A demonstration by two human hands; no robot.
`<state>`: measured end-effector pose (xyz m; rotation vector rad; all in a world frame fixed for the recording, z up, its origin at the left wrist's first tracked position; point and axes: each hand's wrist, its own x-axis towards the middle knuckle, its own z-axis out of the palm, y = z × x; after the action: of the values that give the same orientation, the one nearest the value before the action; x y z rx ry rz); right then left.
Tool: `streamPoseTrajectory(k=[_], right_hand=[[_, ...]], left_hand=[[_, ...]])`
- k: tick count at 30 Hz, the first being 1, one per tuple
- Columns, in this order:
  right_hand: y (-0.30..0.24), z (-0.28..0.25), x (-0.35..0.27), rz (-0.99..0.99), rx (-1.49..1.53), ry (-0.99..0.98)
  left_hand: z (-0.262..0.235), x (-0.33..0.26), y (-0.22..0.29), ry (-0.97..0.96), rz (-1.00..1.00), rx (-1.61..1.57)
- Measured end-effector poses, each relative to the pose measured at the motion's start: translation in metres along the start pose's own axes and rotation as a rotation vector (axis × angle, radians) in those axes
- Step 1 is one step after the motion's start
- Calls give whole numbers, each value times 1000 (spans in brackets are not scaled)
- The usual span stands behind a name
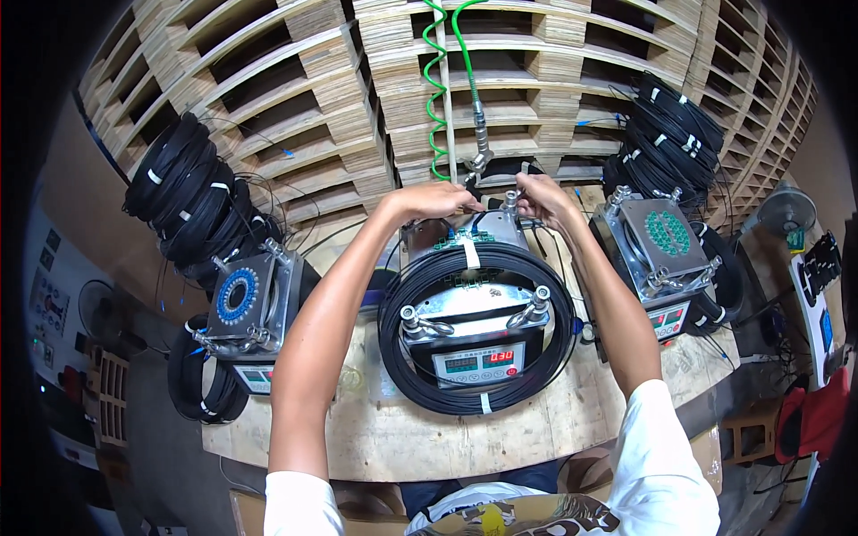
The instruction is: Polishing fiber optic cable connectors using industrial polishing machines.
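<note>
At frame centre, the left hand and right hand are working at the back of the middle machine on the worktop, each grip pinching something small I cannot make out; the cable coil ringing the machine looks likely to snag or slip if tugged

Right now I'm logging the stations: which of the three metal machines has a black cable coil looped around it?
The middle machine, the one both hands reach over; the coil rings its body.

middle machine on worktop | cable coil around it | second machine left | third machine right | pallets behind
</note>
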<state>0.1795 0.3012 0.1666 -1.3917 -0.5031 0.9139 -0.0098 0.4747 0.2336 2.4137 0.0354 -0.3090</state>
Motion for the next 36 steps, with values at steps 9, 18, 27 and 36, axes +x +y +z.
streamPoseTrajectory(k=[9,18,27,36], right_hand=[[7,-6,-24,-189,156,-227],[10,1,-25,-135,128,-137],[17,-9,-19,-156,149,-133],[30,-28,10,-324,189,-236]], left_hand=[[-1,5,-15,-8,63,24],[3,5,-13,30,10,-23],[1,5,-5,0,-36,-65],[1,19,-6,-33,17,-37]])
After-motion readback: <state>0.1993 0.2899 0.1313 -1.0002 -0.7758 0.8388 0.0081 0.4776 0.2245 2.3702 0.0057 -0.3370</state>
